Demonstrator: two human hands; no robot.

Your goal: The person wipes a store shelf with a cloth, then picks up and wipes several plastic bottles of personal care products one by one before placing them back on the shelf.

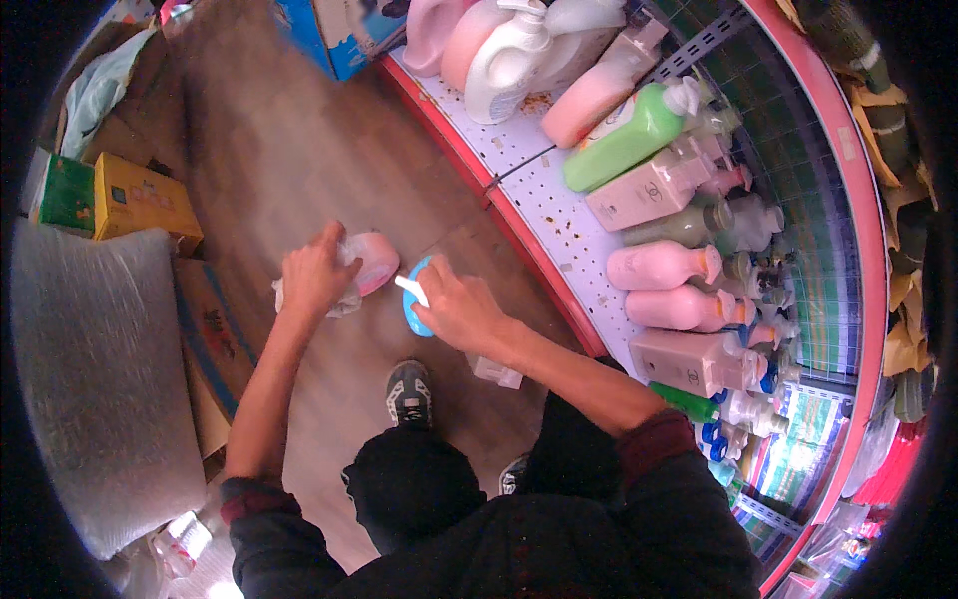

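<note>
My left hand (314,271) grips a crumpled whitish cloth (346,305), which shows on both sides of the fingers. Right beside that hand is a rounded pink container (380,260); whether the fingers also hold it cannot be told. My right hand (458,305) holds a blue bottle (416,318) with a white pump spout (412,287) pointing left. Fingers hide much of the blue bottle. Below my right forearm, a pale pink bottle (495,372) is partly visible near the floor.
To the right, a white perforated shelf (557,217) with a red edge bears several pump bottles, among them a green bottle (625,138) and a pink bottle (662,263). Plastic-wrapped goods (105,374) and a yellow box (142,198) stand left. A blue carton (337,34) is ahead.
</note>
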